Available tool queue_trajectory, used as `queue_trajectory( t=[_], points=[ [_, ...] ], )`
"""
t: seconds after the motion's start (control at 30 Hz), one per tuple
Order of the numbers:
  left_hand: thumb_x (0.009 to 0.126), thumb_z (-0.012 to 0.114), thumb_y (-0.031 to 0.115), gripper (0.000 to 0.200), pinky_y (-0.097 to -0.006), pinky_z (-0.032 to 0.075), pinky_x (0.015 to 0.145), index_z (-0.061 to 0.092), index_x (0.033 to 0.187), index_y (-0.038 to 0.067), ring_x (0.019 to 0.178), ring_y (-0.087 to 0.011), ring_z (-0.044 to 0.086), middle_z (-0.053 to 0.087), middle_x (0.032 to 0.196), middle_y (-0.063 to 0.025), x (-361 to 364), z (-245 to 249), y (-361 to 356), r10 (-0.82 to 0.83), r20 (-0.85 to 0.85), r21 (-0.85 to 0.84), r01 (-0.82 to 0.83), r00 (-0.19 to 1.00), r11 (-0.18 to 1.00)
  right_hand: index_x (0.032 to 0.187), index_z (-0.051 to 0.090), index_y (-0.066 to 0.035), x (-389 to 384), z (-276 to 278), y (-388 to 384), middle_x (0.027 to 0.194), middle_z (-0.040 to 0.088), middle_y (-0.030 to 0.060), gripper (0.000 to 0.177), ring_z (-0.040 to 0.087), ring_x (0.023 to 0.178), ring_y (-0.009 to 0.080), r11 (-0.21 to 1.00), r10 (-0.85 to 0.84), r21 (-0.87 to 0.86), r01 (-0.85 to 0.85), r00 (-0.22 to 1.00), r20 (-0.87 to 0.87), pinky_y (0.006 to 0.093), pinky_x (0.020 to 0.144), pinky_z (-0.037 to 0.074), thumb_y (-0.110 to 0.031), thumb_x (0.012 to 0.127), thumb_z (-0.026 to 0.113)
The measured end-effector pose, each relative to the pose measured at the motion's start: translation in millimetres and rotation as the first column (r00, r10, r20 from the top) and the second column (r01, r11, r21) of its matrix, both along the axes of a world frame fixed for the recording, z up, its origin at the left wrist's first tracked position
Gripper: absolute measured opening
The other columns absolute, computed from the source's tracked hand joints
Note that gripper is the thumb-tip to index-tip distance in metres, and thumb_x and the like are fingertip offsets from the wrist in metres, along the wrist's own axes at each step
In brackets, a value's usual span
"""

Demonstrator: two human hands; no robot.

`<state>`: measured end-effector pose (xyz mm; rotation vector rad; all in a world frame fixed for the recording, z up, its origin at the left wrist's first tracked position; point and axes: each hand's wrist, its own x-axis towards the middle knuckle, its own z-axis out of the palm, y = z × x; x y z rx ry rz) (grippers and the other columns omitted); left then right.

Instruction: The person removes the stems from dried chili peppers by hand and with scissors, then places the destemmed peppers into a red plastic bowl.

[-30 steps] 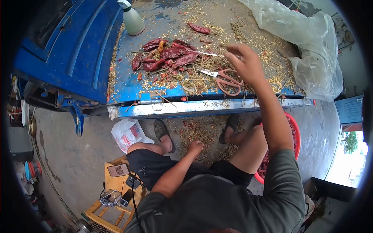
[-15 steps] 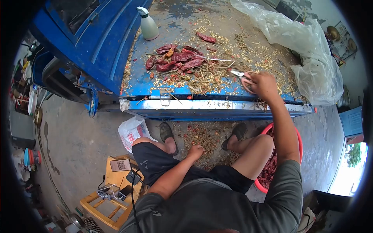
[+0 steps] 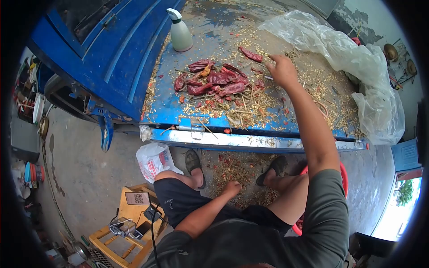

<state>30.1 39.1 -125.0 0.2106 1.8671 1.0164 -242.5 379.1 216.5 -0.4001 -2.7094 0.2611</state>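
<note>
My right hand (image 3: pixel 283 70) reaches over the blue metal bed, its fingers stretched out and apart, just right of a single dried red chili (image 3: pixel 250 54). Nothing shows in its grip. A pile of dried red chilies (image 3: pixel 220 78) lies left of that hand, among stems and scattered seeds. Partly hidden behind my right forearm, the pinkish handle of the scissors (image 3: pixel 322 108) rests on the bed. My left hand (image 3: pixel 232 189) is closed in a fist low between my knees, above the littered floor; whatever its fingers may hold is hidden.
A spray bottle (image 3: pixel 180 32) stands at the back left. Clear plastic sheeting (image 3: pixel 326 47) lies along the right. A red tub (image 3: pixel 343 178) sits beside my right leg. At my left are a white plastic bag (image 3: pixel 154 161) and a wooden stool (image 3: pixel 123 203) with a phone and cables.
My right hand has let go of the scissors and moved away from me and slightly left, near the single chili. My left hand remains closed. The camera view has shifted slightly.
</note>
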Motion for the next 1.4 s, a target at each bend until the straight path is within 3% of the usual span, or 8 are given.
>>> queue_trajectory(
  t=[0.17,0.4,0.53,0.77,0.83,0.9,1.07,1.4],
  points=[
    [0.086,0.062,0.025,0.024,-0.0394,0.05,0.077,0.074,0.095,0.006,0.085,-0.0264,0.068,0.072,0.089,-0.0136,-15,16,-5,0.096,0.031,0.008,-0.096,0.995,0.995,0.111,0.071,-0.013,-65,-31,-11,0.113,0.068,0.0135,0.031,0.061,0.112,0.0323,0.988,-0.149,0.063,0.143,0.983,0.104,0.0458,0.091,0.049,-0.032,0.087,0.067],
    [0.089,0.059,0.021,0.022,-0.0331,0.045,0.064,0.074,0.094,0.006,0.068,-0.0167,0.06,0.065,0.073,-0.0057,-17,17,8,0.087,0.166,0.066,-0.1,0.982,0.993,0.112,0.067,-0.007,14,15,-25,0.095,0.067,0.0116,0.031,0.066,0.092,0.0256,0.98,-0.091,-0.201,0.005,0.902,-0.423,0.0388,0.079,0.052,-0.017,0.084,0.072],
    [0.088,0.062,0.02,0.019,-0.032,0.046,0.064,0.073,0.09,0.005,0.066,-0.0165,0.06,0.065,0.072,-0.006,-9,13,6,0.065,0.207,-0.035,-0.059,0.976,0.998,0.115,0.064,0.001,151,42,-58,0.101,0.068,0.0064,0.033,0.065,0.09,0.011,0.603,-0.16,-0.771,-0.204,0.916,-0.368,0.0269,0.077,0.052,-0.012,0.086,0.075],
    [0.088,0.06,0.021,0.021,-0.0357,0.05,0.071,0.075,0.091,0.007,0.073,-0.0212,0.065,0.069,0.078,-0.0102,10,-4,-9,-0.088,0.039,-0.042,0.09,0.995,0.995,0.111,0.068,-0.002,368,-56,-96,0.099,0.07,0.0056,0.03,0.066,0.087,0.0134,-0.135,0.098,-0.991,0.021,0.995,0.007,0.0279,0.08,0.052,-0.006,0.083,0.077],
    [0.086,0.059,0.019,0.02,-0.036,0.05,0.071,0.075,0.092,0.007,0.073,-0.0207,0.064,0.069,0.079,-0.009,14,10,-14,-0.097,-0.028,0.0,0.097,0.995,0.995,0.105,0.071,-0.005,399,-101,-103,0.097,0.072,0.0103,0.026,0.069,0.086,0.0237,0.602,0.237,-0.797,-0.036,0.962,0.136,0.0334,0.081,0.052,-0.011,0.08,0.076],
    [0.086,0.058,0.018,0.021,-0.0343,0.049,0.069,0.075,0.091,0.006,0.073,-0.0177,0.063,0.069,0.078,-0.0076,14,27,-14,-0.103,0.007,-0.081,0.103,0.995,0.991,0.098,0.073,-0.007,417,-132,-116,0.097,0.071,0.0159,0.024,0.069,0.09,0.0341,0.88,0.198,-0.47,0.069,0.846,0.495,0.0397,0.083,0.053,-0.02,0.077,0.072],
    [0.087,0.054,0.015,0.022,-0.0326,0.048,0.067,0.074,0.089,0.005,0.072,-0.0161,0.062,0.068,0.077,-0.0069,26,20,-19,-0.056,-0.018,-0.043,0.055,0.998,0.998,0.09,0.073,-0.007,409,-160,-161,0.096,0.072,0.0188,0.023,0.069,0.096,0.0347,0.893,0.409,-0.432,-0.124,0.623,0.667,0.0433,0.082,0.054,-0.026,0.077,0.068],
    [0.096,0.049,0.012,0.022,-0.0291,0.051,0.06,0.066,0.091,-0.001,0.069,-0.0177,0.065,0.068,0.082,-0.0112,44,93,-15,0.261,0.001,0.096,-0.26,0.965,0.961,0.091,0.073,-0.012,402,-202,-205,0.093,0.073,0.011,0.024,0.07,0.093,0.0294,0.517,0.523,-0.847,-0.125,0.829,0.197,0.0408,0.081,0.054,-0.016,0.068,0.079]
  ],
)
